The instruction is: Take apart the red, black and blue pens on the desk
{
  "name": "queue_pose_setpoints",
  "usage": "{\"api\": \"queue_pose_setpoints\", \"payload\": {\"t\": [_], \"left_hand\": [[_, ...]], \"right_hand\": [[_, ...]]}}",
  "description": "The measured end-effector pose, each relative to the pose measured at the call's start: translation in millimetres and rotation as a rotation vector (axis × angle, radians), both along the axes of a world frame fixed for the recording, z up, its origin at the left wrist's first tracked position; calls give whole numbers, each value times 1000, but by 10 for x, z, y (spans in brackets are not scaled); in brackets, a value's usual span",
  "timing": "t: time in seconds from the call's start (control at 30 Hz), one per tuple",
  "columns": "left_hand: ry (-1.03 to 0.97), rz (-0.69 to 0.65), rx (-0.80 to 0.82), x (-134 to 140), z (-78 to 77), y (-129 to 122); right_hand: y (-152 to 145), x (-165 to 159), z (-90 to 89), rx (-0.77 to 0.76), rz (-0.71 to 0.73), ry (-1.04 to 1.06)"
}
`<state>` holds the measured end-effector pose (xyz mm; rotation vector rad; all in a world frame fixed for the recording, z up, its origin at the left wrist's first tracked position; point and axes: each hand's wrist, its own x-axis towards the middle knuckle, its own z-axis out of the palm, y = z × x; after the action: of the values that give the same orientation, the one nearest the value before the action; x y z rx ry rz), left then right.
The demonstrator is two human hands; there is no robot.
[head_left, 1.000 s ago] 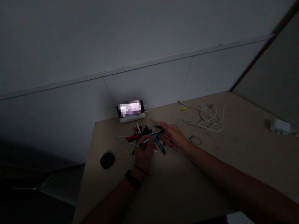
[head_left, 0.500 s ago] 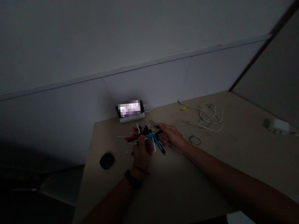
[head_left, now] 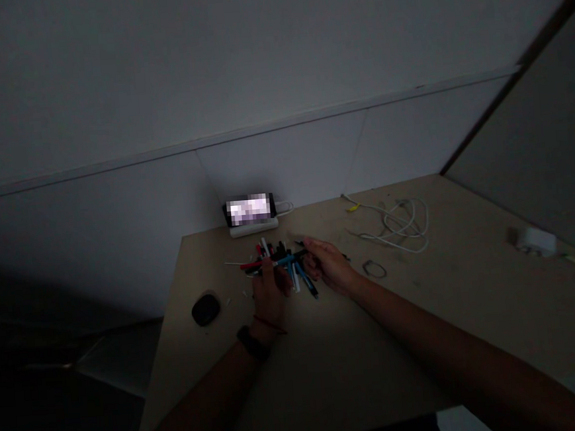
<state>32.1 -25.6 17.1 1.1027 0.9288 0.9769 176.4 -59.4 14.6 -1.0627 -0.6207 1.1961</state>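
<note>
Several pens in red, white, black and blue lie in a loose pile, with a white pen at its back and a blue-and-black pen at its front right. My left hand is closed at the pile's front, thumb and fingers pinching one end of a blue pen. That pen runs toward my right hand, whose curled fingers close around its dark end. A thin dark tip sticks out past my right fingers; what it belongs to is unclear in the dim light.
A phone with a lit, blurred screen leans on a white stand by the wall. A black rounded object lies left, a small loop right. Beyond are a coiled white cable and a white plug-like block.
My left hand has shifted slightly left and up. The thin pale strip seen between my hands before no longer shows; the blue pen is now plainer there.
</note>
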Motion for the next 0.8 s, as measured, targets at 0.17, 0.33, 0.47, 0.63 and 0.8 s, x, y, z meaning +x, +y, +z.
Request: {"api": "queue_pose_setpoints", "payload": {"t": [0.17,0.33,0.47,0.63,0.8], "left_hand": [[-25,23,-62,1,-33,39],[-47,38,-81,1,-104,82],[-42,25,-65,0,-155,103],[-54,20,-67,-2,-150,103],[-48,23,-64,-8,-153,105]], "right_hand": [[-14,17,-11,10,71,-14],[-19,22,-9,53,86,-6],[-25,12,1,59,70,7],[-32,3,6,44,63,-33],[-36,-2,22,80,6,-31]]}}
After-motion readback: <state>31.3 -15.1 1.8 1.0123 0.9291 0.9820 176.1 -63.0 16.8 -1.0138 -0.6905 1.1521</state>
